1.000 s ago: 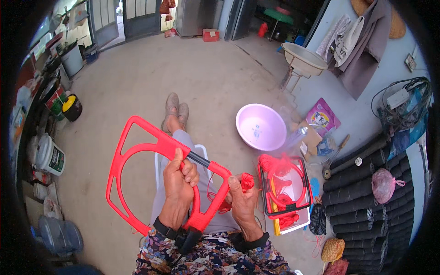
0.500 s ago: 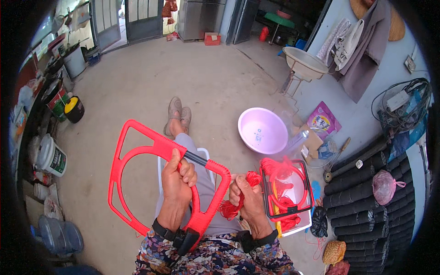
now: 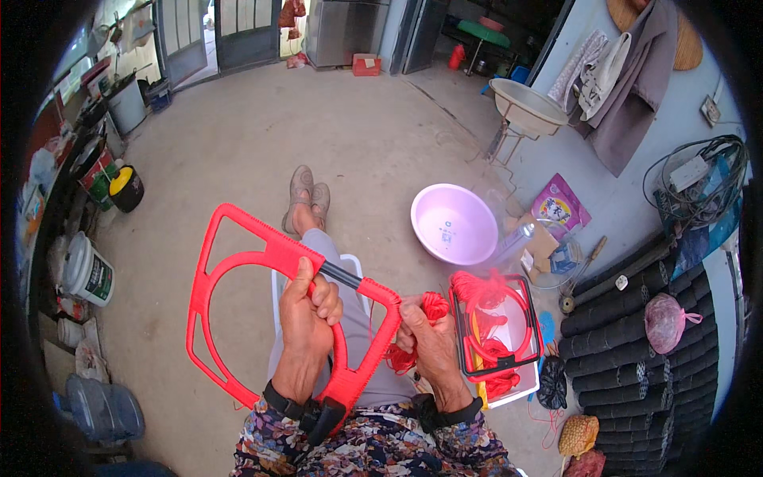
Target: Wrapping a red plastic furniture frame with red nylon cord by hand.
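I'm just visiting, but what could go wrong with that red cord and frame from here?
The red cord bunched in the right hand could tangle, since it bulges out on both sides of the grip. The wrapping on the red frame, held in the left hand, might loosen beside the bare black section if it goes slack. And the second frame, over the white box near the right hand, could perhaps get knocked.

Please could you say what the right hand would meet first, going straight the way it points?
The right hand would likely meet the red frame first; whether they already touch is unclear.
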`<move>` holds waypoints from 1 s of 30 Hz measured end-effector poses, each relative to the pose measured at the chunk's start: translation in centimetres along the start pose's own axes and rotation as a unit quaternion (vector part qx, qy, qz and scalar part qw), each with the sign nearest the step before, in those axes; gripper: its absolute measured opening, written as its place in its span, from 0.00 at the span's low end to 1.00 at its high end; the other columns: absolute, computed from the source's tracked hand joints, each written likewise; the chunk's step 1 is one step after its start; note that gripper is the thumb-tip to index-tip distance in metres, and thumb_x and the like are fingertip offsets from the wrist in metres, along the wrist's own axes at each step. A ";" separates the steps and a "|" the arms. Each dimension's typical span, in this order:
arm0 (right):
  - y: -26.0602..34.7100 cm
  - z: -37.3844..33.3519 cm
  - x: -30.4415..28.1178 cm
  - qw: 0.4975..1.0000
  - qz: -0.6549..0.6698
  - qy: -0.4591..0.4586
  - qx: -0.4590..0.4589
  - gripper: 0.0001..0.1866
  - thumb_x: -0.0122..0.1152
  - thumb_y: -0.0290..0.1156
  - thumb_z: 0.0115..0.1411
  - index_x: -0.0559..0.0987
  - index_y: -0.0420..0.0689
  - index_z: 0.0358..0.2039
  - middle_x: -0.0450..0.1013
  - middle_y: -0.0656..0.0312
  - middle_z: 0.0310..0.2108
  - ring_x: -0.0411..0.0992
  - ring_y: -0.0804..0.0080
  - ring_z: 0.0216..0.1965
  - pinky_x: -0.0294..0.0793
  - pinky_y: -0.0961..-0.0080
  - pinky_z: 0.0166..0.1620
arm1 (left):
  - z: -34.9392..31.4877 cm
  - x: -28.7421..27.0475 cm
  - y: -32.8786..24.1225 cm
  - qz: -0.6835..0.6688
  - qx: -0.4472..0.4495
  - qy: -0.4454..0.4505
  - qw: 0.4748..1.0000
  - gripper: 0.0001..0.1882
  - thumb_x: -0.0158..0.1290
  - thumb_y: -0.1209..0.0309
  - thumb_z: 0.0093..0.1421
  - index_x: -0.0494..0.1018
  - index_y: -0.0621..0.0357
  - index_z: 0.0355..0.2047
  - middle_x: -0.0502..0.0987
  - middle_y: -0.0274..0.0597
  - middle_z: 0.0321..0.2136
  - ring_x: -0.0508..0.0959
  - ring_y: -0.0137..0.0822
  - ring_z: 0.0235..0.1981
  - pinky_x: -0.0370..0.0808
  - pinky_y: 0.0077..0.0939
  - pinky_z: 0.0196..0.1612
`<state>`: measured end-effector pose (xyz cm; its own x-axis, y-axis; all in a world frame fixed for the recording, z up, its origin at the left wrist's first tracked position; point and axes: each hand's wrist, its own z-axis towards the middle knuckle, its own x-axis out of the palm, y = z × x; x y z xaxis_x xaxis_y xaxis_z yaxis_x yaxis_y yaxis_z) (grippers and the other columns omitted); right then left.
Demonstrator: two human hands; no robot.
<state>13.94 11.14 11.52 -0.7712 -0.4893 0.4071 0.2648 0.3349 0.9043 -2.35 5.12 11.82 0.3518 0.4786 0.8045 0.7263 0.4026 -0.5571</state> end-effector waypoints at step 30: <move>-2.1 -0.7 -1.7 0.996 0.060 -0.001 0.061 0.10 0.55 0.34 0.61 0.73 0.40 0.36 0.55 0.75 0.14 0.51 0.86 0.14 0.50 0.85 0.17 | 1.9 -2.5 0.1 0.001 -0.012 -0.008 1.000 0.29 0.40 0.51 0.65 0.53 0.49 0.10 0.52 0.29 0.07 0.52 0.25 0.09 0.52 0.19 0.13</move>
<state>15.14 10.74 9.03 -0.7393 -0.4380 0.5114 0.2831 0.4869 0.8263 -4.29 5.40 9.39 0.3443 0.4922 0.7995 0.7392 0.3829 -0.5541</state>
